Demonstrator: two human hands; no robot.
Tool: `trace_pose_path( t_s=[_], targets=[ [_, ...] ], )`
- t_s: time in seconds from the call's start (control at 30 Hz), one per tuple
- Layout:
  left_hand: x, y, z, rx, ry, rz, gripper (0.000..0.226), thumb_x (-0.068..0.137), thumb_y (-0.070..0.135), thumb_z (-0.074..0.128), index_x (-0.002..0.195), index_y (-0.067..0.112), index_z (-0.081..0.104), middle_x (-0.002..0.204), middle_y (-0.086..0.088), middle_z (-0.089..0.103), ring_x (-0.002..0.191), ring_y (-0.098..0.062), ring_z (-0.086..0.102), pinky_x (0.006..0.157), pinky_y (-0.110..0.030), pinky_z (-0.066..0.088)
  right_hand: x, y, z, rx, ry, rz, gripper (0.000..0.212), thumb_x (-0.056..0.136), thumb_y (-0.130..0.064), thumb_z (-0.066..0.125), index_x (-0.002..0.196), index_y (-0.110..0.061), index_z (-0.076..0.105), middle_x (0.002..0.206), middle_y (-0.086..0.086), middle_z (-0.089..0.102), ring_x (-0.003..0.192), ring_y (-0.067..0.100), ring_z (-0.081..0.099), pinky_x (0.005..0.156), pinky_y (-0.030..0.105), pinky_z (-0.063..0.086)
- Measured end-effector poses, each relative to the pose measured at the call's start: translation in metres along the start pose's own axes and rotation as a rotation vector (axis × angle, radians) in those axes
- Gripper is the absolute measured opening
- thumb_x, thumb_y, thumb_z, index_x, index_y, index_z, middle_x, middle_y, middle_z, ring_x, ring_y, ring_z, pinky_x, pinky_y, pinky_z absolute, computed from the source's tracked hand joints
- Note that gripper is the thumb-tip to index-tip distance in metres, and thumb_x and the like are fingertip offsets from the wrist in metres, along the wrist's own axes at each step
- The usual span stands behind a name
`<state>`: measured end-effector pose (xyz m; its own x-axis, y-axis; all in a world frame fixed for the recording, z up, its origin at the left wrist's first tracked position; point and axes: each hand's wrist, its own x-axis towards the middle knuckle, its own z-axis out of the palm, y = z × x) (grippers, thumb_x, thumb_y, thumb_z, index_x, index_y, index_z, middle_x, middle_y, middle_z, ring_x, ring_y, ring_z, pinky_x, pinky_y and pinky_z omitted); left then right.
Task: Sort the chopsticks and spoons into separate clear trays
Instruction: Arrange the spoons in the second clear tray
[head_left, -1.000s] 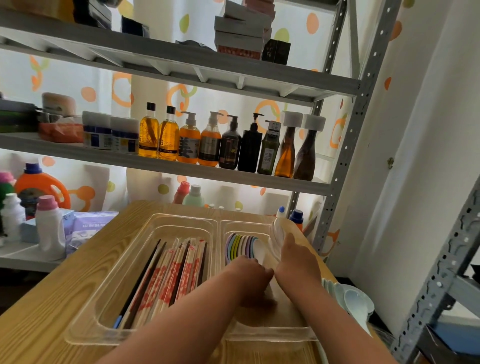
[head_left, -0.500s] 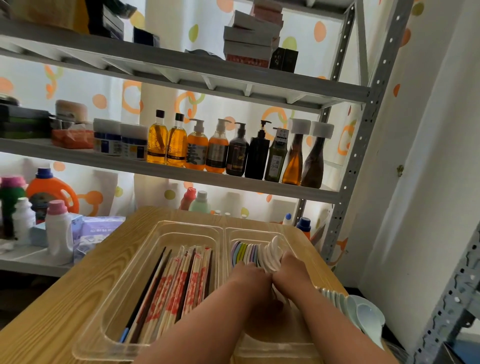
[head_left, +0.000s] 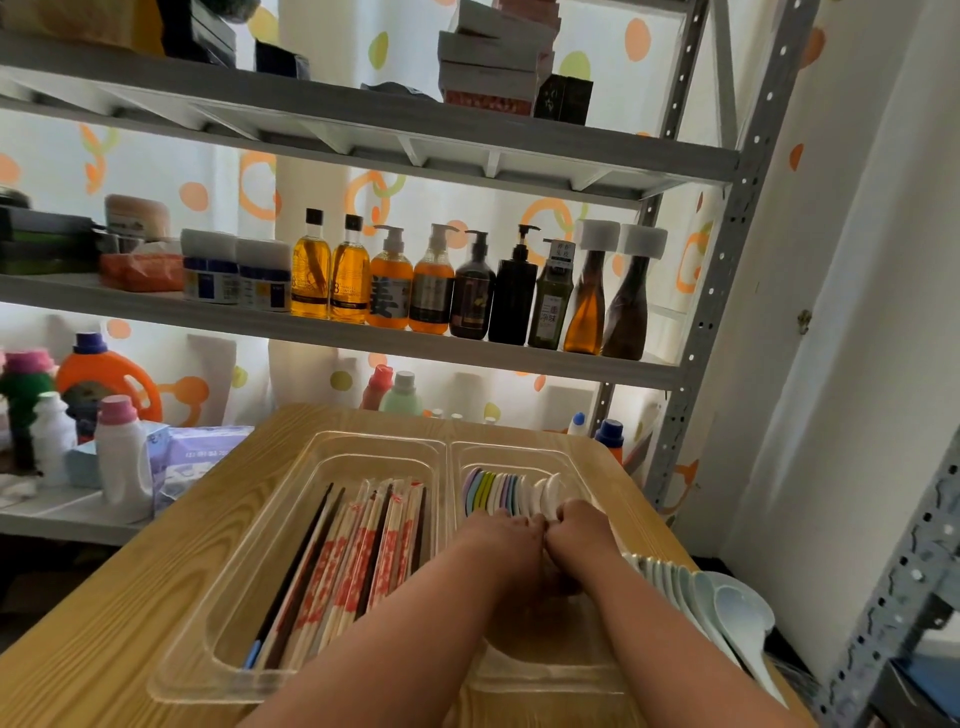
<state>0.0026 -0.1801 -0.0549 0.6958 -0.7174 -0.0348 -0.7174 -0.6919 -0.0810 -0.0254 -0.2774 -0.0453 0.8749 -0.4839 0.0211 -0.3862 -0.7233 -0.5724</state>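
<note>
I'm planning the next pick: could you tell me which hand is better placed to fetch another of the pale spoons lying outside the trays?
Probably the right hand: the pale spoons lie on the table just outside its forearm, while the left hand would have to cross over.

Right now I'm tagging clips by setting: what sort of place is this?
Probably a storeroom or staged home-goods room: grey metal shelving lined with pump bottles, detergent jugs below, a wooden table in front.
</note>
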Motion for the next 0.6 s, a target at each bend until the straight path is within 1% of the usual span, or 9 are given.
trace_pose_path(
  t_s=[0.03,0.07,0.13,0.23,0.3,0.37,0.43,0.53,0.6],
  targets=[
    [0.0007,0.0003,0.0002,0.024,-0.004,0.003,0.062,0.096,0.049,0.044,0.147,0.015,0.031,0.148,-0.008,0.041,0.135,-0.028,0.036,0.107,-0.045,0.033,-0.0005,0.0001,-0.0001,0.022,-0.004,-0.008,0.017,0.094,-0.010,0.046,0.105,-0.005,0.058,0.093,0.009,0.055,0.081,0.019,0.053,0.062,0.025,0.041],
    [0.0013,0.0007,0.0005,0.044,-0.011,0.004,0.059,0.097,0.047,0.045,0.144,0.014,0.036,0.146,-0.008,0.043,0.134,-0.028,0.037,0.107,-0.045,0.033,-0.0021,-0.0001,-0.0008,0.028,-0.011,-0.018,0.019,0.093,-0.009,0.046,0.109,-0.006,0.057,0.098,0.010,0.057,0.087,0.021,0.056,0.071,0.028,0.044],
    [0.0010,0.0015,-0.0003,0.057,-0.023,-0.004,0.056,0.096,0.044,0.047,0.142,0.013,0.039,0.144,-0.009,0.044,0.134,-0.028,0.036,0.108,-0.046,0.033,-0.0054,-0.0002,-0.0032,0.012,-0.010,-0.036,0.030,0.092,-0.007,0.049,0.122,-0.006,0.053,0.118,0.013,0.058,0.109,0.024,0.056,0.085,0.027,0.042],
    [0.0014,0.0013,-0.0004,0.053,-0.012,-0.011,0.053,0.096,0.041,0.049,0.140,0.013,0.041,0.143,-0.009,0.045,0.134,-0.028,0.037,0.108,-0.045,0.032,-0.0057,0.0016,-0.0035,0.032,0.018,-0.064,0.040,0.091,-0.006,0.053,0.131,-0.009,0.048,0.132,0.011,0.053,0.121,0.024,0.051,0.094,0.027,0.041],
    [0.0014,0.0003,-0.0005,0.029,0.016,-0.015,0.050,0.096,0.035,0.051,0.139,0.013,0.041,0.141,-0.009,0.047,0.131,-0.027,0.040,0.107,-0.044,0.034,-0.0059,0.0017,-0.0027,0.022,0.036,-0.074,0.038,0.092,-0.007,0.052,0.130,-0.010,0.050,0.132,0.010,0.055,0.120,0.023,0.052,0.093,0.025,0.041],
    [0.0021,-0.0002,-0.0001,-0.008,0.047,-0.019,0.049,0.095,0.030,0.053,0.139,0.013,0.039,0.138,-0.010,0.049,0.128,-0.027,0.044,0.105,-0.044,0.036,-0.0063,0.0020,-0.0033,0.004,0.041,-0.088,0.030,0.094,-0.009,0.050,0.124,-0.009,0.056,0.124,0.011,0.059,0.113,0.023,0.056,0.086,0.023,0.042],
    [0.0026,-0.0005,0.0000,-0.023,0.064,-0.016,0.050,0.095,0.033,0.053,0.140,0.014,0.038,0.135,-0.009,0.051,0.125,-0.027,0.047,0.102,-0.043,0.038,-0.0057,0.0031,-0.0039,-0.004,0.028,-0.103,0.026,0.093,-0.008,0.049,0.117,-0.007,0.060,0.117,0.012,0.062,0.105,0.023,0.059,0.082,0.023,0.043],
    [0.0043,-0.0008,0.0005,-0.012,0.063,0.011,0.045,0.095,0.040,0.052,0.132,0.015,0.048,0.127,-0.008,0.057,0.118,-0.026,0.051,0.099,-0.043,0.041,-0.0035,0.0042,-0.0012,-0.051,0.039,-0.111,0.022,0.094,-0.009,0.048,0.113,-0.008,0.060,0.113,0.012,0.063,0.100,0.021,0.060,0.076,0.022,0.041],
    [0.0049,-0.0007,0.0009,-0.015,0.051,0.024,0.041,0.095,0.041,0.051,0.128,0.016,0.053,0.125,-0.007,0.059,0.117,-0.026,0.052,0.099,-0.043,0.042,-0.0031,0.0034,0.0014,-0.097,0.063,-0.117,0.023,0.096,-0.013,0.046,0.116,-0.011,0.057,0.115,0.010,0.062,0.101,0.020,0.060,0.077,0.022,0.041]
  ],
)
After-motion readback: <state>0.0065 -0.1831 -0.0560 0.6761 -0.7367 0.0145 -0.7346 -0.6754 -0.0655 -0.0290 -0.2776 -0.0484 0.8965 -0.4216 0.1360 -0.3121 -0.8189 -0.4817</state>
